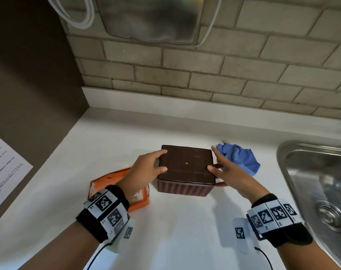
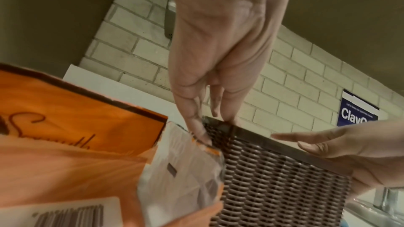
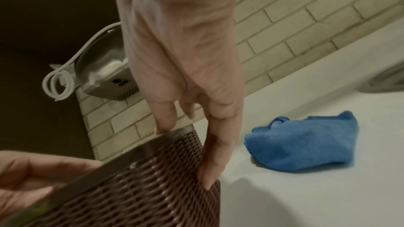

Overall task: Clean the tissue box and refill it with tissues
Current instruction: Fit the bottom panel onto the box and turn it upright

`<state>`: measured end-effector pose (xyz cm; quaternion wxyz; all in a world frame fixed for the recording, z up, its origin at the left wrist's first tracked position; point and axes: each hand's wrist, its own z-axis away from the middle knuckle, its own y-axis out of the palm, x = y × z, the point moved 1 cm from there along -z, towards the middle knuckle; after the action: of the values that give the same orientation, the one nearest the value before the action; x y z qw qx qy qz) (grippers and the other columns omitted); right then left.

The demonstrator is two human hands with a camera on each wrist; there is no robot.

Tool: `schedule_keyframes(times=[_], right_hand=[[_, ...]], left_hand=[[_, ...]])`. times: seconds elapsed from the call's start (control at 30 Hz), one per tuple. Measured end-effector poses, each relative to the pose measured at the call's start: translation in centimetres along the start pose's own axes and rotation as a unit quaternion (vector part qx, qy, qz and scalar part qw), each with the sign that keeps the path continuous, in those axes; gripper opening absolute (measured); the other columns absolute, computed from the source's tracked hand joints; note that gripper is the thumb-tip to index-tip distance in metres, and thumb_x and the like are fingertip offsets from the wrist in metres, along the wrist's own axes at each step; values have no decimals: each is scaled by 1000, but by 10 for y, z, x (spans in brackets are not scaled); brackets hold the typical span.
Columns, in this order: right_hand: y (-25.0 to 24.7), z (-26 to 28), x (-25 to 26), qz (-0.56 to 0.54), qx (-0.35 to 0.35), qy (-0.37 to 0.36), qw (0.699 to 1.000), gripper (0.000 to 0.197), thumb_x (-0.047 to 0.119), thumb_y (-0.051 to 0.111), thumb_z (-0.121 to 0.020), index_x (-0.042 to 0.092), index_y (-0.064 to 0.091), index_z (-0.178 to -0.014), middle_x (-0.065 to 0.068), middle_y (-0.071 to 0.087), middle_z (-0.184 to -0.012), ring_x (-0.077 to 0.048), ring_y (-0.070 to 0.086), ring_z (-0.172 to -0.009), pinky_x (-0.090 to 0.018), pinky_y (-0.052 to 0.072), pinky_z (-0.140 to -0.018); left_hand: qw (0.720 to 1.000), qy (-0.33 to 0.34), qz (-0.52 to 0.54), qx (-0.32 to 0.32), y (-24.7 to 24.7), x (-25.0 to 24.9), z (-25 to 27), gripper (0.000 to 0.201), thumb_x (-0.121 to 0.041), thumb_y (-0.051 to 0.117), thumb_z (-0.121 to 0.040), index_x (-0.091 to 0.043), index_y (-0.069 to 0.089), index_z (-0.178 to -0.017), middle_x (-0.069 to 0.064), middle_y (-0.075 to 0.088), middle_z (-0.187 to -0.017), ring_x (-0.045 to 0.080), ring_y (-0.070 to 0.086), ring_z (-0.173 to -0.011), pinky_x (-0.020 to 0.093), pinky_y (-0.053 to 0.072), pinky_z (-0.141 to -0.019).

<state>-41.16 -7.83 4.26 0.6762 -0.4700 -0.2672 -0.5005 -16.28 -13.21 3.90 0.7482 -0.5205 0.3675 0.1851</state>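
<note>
Nearby, white counter [image 1: 185, 125], brick wall [image 1: 243, 71], sink [image 1: 294, 152].

**Brown box, bottom up**

My tissue box [image 1: 186, 168], brown with woven-looking sides, sits on the white counter with a flat, plain face on top. Just left of it lies the torn-open orange tissue pack [image 1: 124, 190]; the crumpled blue cloth [image 1: 240, 159] lies to its right.

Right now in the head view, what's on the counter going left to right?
Paper sheet → orange tissue pack → brown tissue box → blue cloth → sink.
</note>
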Motion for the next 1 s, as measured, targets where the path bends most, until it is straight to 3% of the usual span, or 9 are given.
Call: schedule_keyframes(times=[0.13,0.27,0.37,0.43,0.5,0.57,0.8,0.9,1.0], right_hand=[[0,1,1,-67,-2,72,995,37,45,43,-96,26,52,-126,-9,69,-107,-25,67,-95,-49,53,-93],[2,1,0,-115,14,134,984,44,54,38,-94,21,63,-109,-18,72,-101,-33,69,-92,-55,54,-86],[2,-3,4,-126,20,163,978,58,61,33,-92,14,64,-107,-21,70,-97,-35,69,-89,-53,56,-83],[2,-6,6,-125,19,171,977,67,65,30,-90,9,62,-108,-22,71,-93,-35,70,-86,-51,58,-80],[3,-7,8,-120,19,172,978,71,67,28,-89,6,62,-106,-19,71,-87,-33,70,-79,-47,59,-75],[5,-5,9,-119,22,164,979,71,66,26,-91,6,63,-103,-16,70,-84,-30,69,-74,-43,59,-70],[7,5,12,-169,-28,113,979,81,67,22,-90,1,66,-103,-17,68,-91,-29,65,-82,-39,57,-71],[5,13,14,-197,-67,66,976,59,58,25,-95,16,66,-89,-11,70,-89,-25,65,-83,-39,55,-73],[4,16,11,-214,-111,23,970,33,40,37,-99,23,64,-94,-7,68,-99,-22,62,-91,-39,51,-81]], left_hand=[[999,-46,5,20,-1,-6,-4,64,-26,58,-93,-22,25,-148,6,50,-141,21,47,-132,27,38,-98],[997,-70,5,44,3,-10,-15,44,-44,38,-98,-15,53,-128,8,65,-119,26,61,-111,32,48,-91],[989,-117,60,69,7,-10,-21,69,-60,19,-95,-12,60,-121,11,66,-117,28,63,-108,39,50,-96],[979,-163,90,84,8,-9,-26,94,-81,9,-80,-15,55,-129,14,61,-128,31,59,-116,43,48,-99],[963,-216,136,87,13,0,-33,132,-103,6,-40,-21,49,-135,13,56,-136,34,56,-120,49,50,-97],[947,-253,173,93,26,22,-45,157,-105,6,-10,-24,46,-138,12,51,-141,35,54,-124,52,50,-96],[941,-202,271,11,22,12,-21,125,-106,11,-34,-43,40,-138,-5,41,-151,19,32,-142,47,23,-117],[920,-184,345,1,27,7,-10,112,-105,23,-42,-48,39,-136,-7,41,-150,19,38,-139,49,27,-114],[911,-135,388,-28,26,-14,9,107,-100,26,-44,-30,47,-122,3,61,-127,18,61,-115,41,48,-98]])
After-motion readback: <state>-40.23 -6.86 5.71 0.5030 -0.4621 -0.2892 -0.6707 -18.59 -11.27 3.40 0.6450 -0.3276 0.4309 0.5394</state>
